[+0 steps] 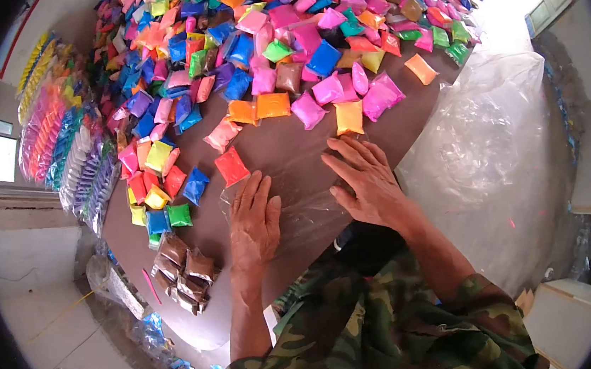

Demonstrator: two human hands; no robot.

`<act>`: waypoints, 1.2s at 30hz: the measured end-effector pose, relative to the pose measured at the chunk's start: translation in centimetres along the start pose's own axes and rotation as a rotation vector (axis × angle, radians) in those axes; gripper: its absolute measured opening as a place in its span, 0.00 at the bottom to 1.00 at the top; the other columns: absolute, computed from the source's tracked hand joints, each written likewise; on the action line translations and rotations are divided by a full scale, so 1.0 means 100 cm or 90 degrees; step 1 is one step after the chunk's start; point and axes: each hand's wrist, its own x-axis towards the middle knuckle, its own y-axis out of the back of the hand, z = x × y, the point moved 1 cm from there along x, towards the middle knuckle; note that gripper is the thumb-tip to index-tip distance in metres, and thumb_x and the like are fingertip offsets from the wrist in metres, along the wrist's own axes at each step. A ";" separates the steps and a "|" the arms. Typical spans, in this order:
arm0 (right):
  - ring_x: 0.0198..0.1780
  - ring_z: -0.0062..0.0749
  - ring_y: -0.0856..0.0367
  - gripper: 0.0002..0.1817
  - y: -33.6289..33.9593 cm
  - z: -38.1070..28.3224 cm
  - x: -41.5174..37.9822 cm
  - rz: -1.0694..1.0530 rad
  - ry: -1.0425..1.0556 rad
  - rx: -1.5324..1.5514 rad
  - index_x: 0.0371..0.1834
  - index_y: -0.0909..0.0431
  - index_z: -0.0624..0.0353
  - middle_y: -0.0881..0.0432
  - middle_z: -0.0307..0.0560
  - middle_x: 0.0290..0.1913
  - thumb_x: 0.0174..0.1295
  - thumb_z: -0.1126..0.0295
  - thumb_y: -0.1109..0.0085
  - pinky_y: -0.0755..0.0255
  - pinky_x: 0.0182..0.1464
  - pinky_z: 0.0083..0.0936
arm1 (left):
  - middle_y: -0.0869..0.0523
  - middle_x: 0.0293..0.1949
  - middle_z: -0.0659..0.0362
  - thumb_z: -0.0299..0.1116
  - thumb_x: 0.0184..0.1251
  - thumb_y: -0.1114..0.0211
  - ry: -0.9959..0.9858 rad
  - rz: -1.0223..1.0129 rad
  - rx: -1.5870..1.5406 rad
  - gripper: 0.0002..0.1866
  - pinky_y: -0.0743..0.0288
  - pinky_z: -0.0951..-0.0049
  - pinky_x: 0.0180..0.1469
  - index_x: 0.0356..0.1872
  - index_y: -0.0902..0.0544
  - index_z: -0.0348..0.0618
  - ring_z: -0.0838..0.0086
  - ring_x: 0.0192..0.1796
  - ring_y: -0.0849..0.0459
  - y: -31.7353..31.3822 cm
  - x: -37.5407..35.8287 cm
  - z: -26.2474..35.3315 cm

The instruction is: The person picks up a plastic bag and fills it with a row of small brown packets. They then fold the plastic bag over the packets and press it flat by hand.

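a clear plastic bag [296, 195] is being smoothed flat on the brown table [271, 151], at its near edge; this appears to be the preparing step before filling. the left hand [253, 220] is laid palm down on the bag's left part, fingers spread and nothing gripped. the right hand [366, 181] is pressed flat on its right part, likewise holding nothing. a red packet [231, 166] lies just beyond the bag, and a yellow packet [349, 117] lies near the right fingertips. next, the bag's mouth would probably need to be found and parted.
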 end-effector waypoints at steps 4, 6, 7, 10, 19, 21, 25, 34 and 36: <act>0.85 0.48 0.38 0.33 0.000 0.001 0.001 -0.007 0.002 0.006 0.75 0.23 0.57 0.32 0.50 0.82 0.65 0.65 0.29 0.48 0.85 0.50 | 0.15 0.69 0.42 0.33 0.82 0.35 0.008 0.024 -0.020 0.18 0.27 0.50 0.76 0.64 0.14 0.33 0.45 0.73 0.19 0.011 -0.004 -0.011; 0.85 0.47 0.38 0.33 -0.002 0.002 -0.001 -0.010 0.000 0.008 0.75 0.23 0.56 0.32 0.50 0.83 0.65 0.65 0.29 0.48 0.85 0.51 | 0.14 0.68 0.42 0.34 0.82 0.35 0.018 0.040 -0.031 0.18 0.26 0.50 0.75 0.63 0.14 0.32 0.45 0.71 0.18 0.014 -0.006 -0.018; 0.86 0.47 0.39 0.33 -0.002 0.002 -0.001 -0.013 -0.002 0.009 0.75 0.23 0.56 0.32 0.49 0.83 0.65 0.65 0.29 0.48 0.85 0.51 | 0.14 0.67 0.42 0.33 0.82 0.35 0.026 0.049 -0.038 0.18 0.25 0.50 0.74 0.63 0.14 0.32 0.45 0.71 0.17 0.016 -0.006 -0.020; 0.86 0.47 0.38 0.33 -0.001 0.004 0.000 -0.012 0.001 0.012 0.75 0.23 0.56 0.32 0.50 0.83 0.65 0.65 0.29 0.48 0.85 0.51 | 0.13 0.65 0.42 0.32 0.81 0.34 0.048 0.052 -0.040 0.17 0.23 0.50 0.72 0.61 0.14 0.31 0.44 0.68 0.16 0.019 -0.005 -0.025; 0.84 0.50 0.36 0.32 -0.005 0.005 -0.003 0.035 0.026 0.006 0.73 0.21 0.57 0.28 0.52 0.80 0.64 0.67 0.29 0.46 0.84 0.53 | 0.16 0.69 0.41 0.30 0.75 0.31 -0.027 0.064 0.101 0.20 0.25 0.48 0.74 0.64 0.14 0.35 0.44 0.72 0.18 0.051 -0.058 0.016; 0.84 0.51 0.35 0.31 -0.007 0.006 -0.003 0.040 0.036 -0.013 0.72 0.21 0.57 0.27 0.52 0.79 0.64 0.67 0.30 0.45 0.84 0.52 | 0.17 0.70 0.41 0.31 0.75 0.29 -0.067 0.006 0.111 0.21 0.25 0.48 0.75 0.65 0.15 0.36 0.45 0.73 0.19 0.039 -0.077 0.038; 0.81 0.52 0.32 0.29 -0.010 0.009 -0.003 0.065 0.067 -0.027 0.71 0.20 0.57 0.25 0.53 0.77 0.64 0.67 0.31 0.44 0.83 0.53 | 0.17 0.71 0.44 0.34 0.74 0.28 0.062 0.042 0.126 0.23 0.25 0.48 0.75 0.67 0.15 0.37 0.46 0.73 0.19 0.030 -0.115 0.022; 0.79 0.53 0.29 0.20 -0.013 0.013 -0.003 0.097 0.094 0.005 0.62 0.13 0.58 0.21 0.54 0.74 0.68 0.66 0.33 0.39 0.81 0.53 | 0.13 0.67 0.49 0.35 0.70 0.23 0.100 0.149 0.141 0.22 0.20 0.52 0.69 0.62 0.11 0.39 0.50 0.69 0.16 0.040 -0.137 0.027; 0.79 0.54 0.29 0.19 -0.013 0.013 -0.004 0.096 0.097 0.003 0.61 0.13 0.58 0.21 0.54 0.74 0.68 0.66 0.33 0.39 0.81 0.52 | 0.12 0.66 0.52 0.35 0.69 0.23 0.085 0.124 0.146 0.21 0.20 0.53 0.68 0.61 0.11 0.40 0.53 0.68 0.15 0.033 -0.133 0.034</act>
